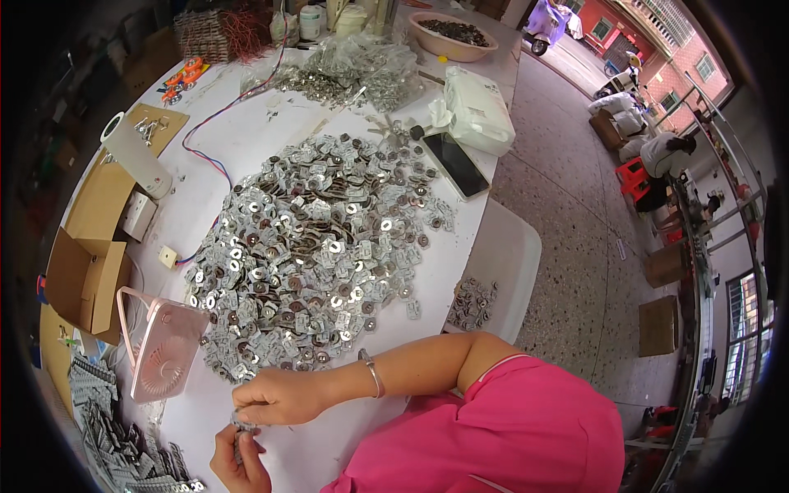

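Observation:
My right hand (283, 396), with a silver bangle at its wrist, is closed in a pinch near the table's front edge. Just below it my left hand (240, 467) is closed as well. Between the fingertips of both is a small grey part (242, 425), mostly hidden by the fingers. Beyond my hands spreads a large heap of small grey parts (316, 246), many with round shiny metal discs in them. Long strips of grey parts (123, 427) lie piled to the left of my hands.
A pink fan (168, 349) stands left of the heap, near an open cardboard box (86, 283). A phone (454, 167) and a white packet (477, 111) lie at the right edge. Below that edge sits a white plastic bin (514, 255). Behind are plastic bags (374, 70) and a basin (452, 37).

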### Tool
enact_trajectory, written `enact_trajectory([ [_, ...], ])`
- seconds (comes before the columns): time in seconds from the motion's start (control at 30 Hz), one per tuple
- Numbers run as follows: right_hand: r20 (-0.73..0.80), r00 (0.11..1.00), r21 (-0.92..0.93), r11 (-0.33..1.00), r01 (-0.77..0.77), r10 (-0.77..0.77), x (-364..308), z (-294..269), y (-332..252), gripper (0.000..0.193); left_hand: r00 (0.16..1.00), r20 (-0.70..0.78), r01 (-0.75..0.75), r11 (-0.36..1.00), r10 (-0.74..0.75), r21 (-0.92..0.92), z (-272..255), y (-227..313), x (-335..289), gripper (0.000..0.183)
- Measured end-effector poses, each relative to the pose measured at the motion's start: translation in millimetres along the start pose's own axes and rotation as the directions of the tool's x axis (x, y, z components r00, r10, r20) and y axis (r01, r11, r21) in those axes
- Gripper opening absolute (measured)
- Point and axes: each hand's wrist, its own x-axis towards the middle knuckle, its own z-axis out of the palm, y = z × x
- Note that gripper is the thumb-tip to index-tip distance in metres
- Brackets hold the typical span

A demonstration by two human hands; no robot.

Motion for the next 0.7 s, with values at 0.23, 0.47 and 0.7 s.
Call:
enact_trajectory([
  [0.23, -0.158, 0.944, -0.377, 0.901, 0.214, -0.29, -2.8, 2.8, 14.9, 0.023, 0.966, -0.171, -0.132, 0.937, 0.195, 0.324, 23.0, -15.8, 1.6, 0.02],
  [0.47, -0.206, 0.975, -0.26, 0.965, 0.034, -0.09, -4.9, 0.0, 3.5, 0.025, 0.943, -0.327, 0.001, 0.98, 0.066, 0.201, 39.5, -26.4, 4.0, 0.016],
  [0.7, -0.272, 0.962, -0.25, 0.967, -0.052, -0.018, -4.9, -8.4, -0.9, 0.024, 0.929, -0.304, -0.103, 0.938, 0.21, 0.332, 34.7, -10.4, 18.7, 0.019],
])
